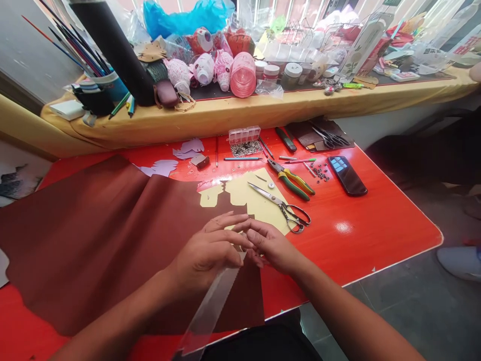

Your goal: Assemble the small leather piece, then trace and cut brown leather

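Note:
A large dark red-brown leather sheet [93, 235] lies across the red table [376, 225]. My left hand [208, 250] rests on the sheet with fingers pressed down on the top of a clear plastic ruler [212, 311] that slants toward me. My right hand [268, 245] meets it, fingers curled at the ruler's far end; what they pinch is too small to make out. A pale yellow paper pattern [255, 200] lies just beyond both hands, partly under them.
Steel scissors [281, 205] and yellow-green pliers [295, 181] lie on and beside the pattern. A black phone [347, 175], small metal rivets [321, 173], a clear parts box [245, 135] and pens lie farther back. A cluttered yellow-draped shelf [225, 115] runs behind.

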